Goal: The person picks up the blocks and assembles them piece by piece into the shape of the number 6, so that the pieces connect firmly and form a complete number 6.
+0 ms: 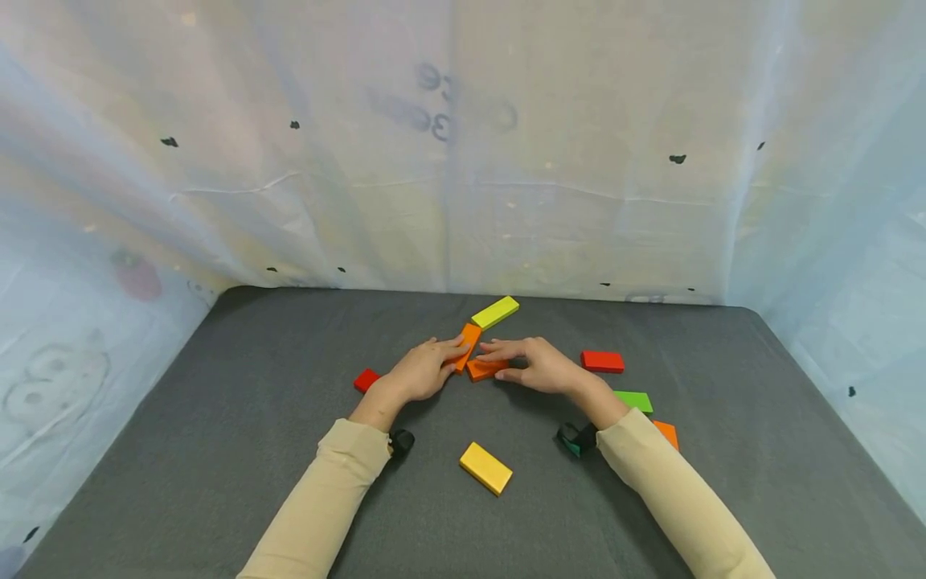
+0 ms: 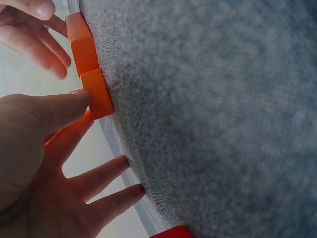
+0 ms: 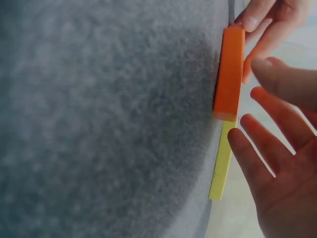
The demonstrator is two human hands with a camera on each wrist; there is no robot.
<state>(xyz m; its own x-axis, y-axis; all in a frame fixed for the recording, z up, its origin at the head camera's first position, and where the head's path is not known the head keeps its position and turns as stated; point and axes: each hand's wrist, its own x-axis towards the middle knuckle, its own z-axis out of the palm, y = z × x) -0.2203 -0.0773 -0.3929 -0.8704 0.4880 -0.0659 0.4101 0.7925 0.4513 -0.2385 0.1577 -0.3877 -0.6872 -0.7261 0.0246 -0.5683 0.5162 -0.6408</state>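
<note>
On the grey counter [image 1: 239,386], the left red block [image 1: 366,379] was seen beside the left wrist, partly covered by it. The left orange block [image 1: 471,336] seemed to be pinched by the left hand [image 1: 423,368], between thumb and forefinger, with the other fingers spread, probably so that its angle was kept steady. Its far end was set at the lime block [image 1: 495,312] and its near end just beside the right orange block [image 1: 486,370], so that a bent row was formed. Nearer the sleeves, the yellow block [image 1: 486,469] was placed alone, perhaps for easy reach. The right hand [image 1: 538,366] was held over the right orange block, fingers loosely spread and nothing gripped, perhaps for light guiding; whether the block was touched could not be told. Farther right, the right red block [image 1: 602,362], the green block [image 1: 635,401] and the end orange block [image 1: 666,434] were spaced out, the last two partly hidden by the arm, presumably to leave the middle free.
</note>
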